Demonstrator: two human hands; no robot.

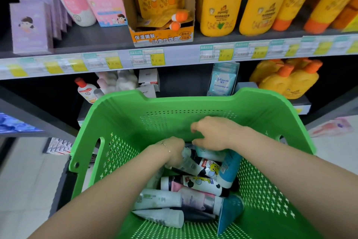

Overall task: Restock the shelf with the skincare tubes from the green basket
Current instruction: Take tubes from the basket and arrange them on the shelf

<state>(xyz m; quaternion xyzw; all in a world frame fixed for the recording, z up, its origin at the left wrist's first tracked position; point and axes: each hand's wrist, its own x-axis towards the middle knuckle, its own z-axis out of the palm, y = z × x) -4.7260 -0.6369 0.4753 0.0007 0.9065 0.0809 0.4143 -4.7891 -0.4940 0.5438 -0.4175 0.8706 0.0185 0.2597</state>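
"Where have they got to?"

"Picking. On the left, the left hand [173, 151] is down in the green basket [186, 99], fingers curled round the crimped end of a cartoon tube [207, 168]. The other skincare tubes [160, 199] lie criss-crossed on the basket floor, on the near side."

"And the other hand?"

"The right hand [213, 134] hovers just right of it, fingers loosely bent and apart, nothing between them. A pale teal tube [208, 154] lies under the palm. Touching or not, I can't tell."

"How would you get the cartoon one out?"

"Draw it along its own length, I'd say. A blue tube [229, 169] lies against its cap end, so a straight yank would likely drag the neighbours. The free hand could pin them."

"Room to move?"

"Tight at the far side. The basket's far wall stands high, close under the lower shelf [302, 103], and the price strip [174, 58] of the upper shelf [96, 42] juts out above. So up first, then forward."

"Where would it go?"

"My guess is the dark gap between the white boxes [149, 81] on the left and the wipe packs [222, 81] on the right. Yellow bottles [286, 81] fill the far right."
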